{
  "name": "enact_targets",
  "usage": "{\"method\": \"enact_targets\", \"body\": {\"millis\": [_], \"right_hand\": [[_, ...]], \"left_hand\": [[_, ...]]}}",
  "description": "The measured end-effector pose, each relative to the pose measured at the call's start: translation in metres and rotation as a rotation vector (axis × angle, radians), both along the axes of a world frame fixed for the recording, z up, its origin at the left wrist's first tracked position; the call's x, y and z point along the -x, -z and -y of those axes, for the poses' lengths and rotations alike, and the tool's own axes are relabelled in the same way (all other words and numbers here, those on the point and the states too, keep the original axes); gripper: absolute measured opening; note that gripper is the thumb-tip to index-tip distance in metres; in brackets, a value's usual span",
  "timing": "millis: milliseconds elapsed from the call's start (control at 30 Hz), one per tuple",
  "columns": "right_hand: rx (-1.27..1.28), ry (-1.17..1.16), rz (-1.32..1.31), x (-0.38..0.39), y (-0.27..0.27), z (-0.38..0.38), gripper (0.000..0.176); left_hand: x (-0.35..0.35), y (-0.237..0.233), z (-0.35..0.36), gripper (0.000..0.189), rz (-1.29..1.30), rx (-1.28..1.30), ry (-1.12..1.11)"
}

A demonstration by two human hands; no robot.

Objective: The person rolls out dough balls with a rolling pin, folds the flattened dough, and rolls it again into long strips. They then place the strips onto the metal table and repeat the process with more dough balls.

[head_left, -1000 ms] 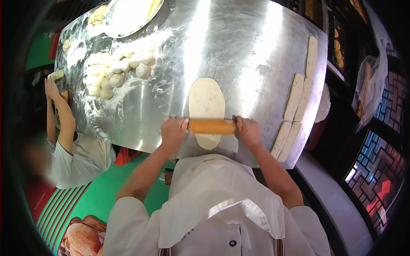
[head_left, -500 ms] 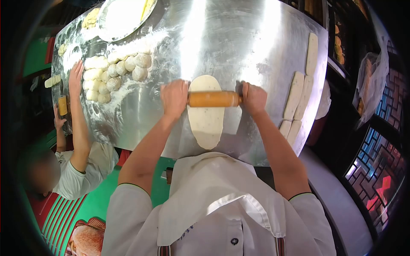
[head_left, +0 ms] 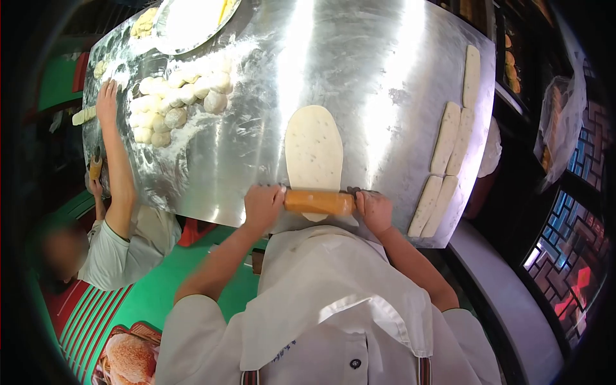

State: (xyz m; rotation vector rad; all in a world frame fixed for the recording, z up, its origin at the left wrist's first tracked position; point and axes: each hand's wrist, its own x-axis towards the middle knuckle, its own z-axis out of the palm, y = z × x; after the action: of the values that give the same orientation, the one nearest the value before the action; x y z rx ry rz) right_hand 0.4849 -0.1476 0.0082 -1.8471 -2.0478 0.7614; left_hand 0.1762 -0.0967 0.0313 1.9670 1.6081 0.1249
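A wooden rolling pin (head_left: 319, 202) lies across the near end of a flat, oval sheet of dough (head_left: 314, 147) with small dark specks. My left hand (head_left: 264, 206) is closed around the pin's left handle. Its right handle is gripped by my right hand (head_left: 374, 210), fingers curled. Most of the dough stretches out beyond the pin on the metal table, and a short rounded tip shows on my side of it. Both handles are largely hidden by my fingers.
Several long dough strips (head_left: 443, 138) lie along the right side of the metal table (head_left: 256, 141). At left are floured dough balls (head_left: 175, 117) and a large round pan (head_left: 192, 25). A co-worker's arm (head_left: 115, 147) reaches over the left edge, near another rolling pin (head_left: 95, 168).
Both my hands have drawn the rolling pin toward my body, from the dough's upper middle to its near end. The co-worker's hand has shifted slightly along the left edge.
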Motion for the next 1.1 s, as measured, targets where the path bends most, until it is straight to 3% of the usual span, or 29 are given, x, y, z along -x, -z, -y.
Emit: {"method": "enact_targets", "body": {"millis": [200,300,400,533,667,700,867,967,1100], "right_hand": [[-0.087,0.054,0.323,0.012,0.015,-0.143,0.035],[-0.072,0.099,0.363,-0.001,0.026,-0.227,0.036],[-0.034,0.110,0.390,0.000,0.023,-0.260,0.039],[0.014,0.075,0.357,0.005,0.022,-0.219,0.042],[0.095,0.038,0.306,0.026,0.008,-0.121,0.036],[-0.085,-0.001,0.208,0.025,0.020,-0.089,0.033],[-0.080,-0.097,0.155,0.028,0.010,0.005,0.031],[0.034,-0.151,0.160,0.023,0.016,0.027,0.031],[-0.013,-0.118,0.240,0.008,0.013,-0.010,0.036]], "left_hand": [[-0.006,0.033,-0.134,0.034,-0.054,-0.294,-0.048],[-0.016,0.035,-0.207,0.035,-0.092,-0.374,-0.068],[-0.023,0.032,-0.245,0.033,-0.058,-0.371,-0.145],[-0.016,0.028,-0.206,0.031,-0.116,-0.285,-0.140],[0.002,0.037,-0.102,0.018,-0.098,-0.345,-0.071],[0.006,0.031,-0.071,0.016,-0.094,-0.330,-0.042],[0.024,0.011,0.053,0.014,-0.043,-0.236,0.047],[0.028,0.015,0.082,0.017,0.012,-0.125,0.009],[0.013,0.000,0.021,0.024,0.040,-0.165,-0.065]]}}
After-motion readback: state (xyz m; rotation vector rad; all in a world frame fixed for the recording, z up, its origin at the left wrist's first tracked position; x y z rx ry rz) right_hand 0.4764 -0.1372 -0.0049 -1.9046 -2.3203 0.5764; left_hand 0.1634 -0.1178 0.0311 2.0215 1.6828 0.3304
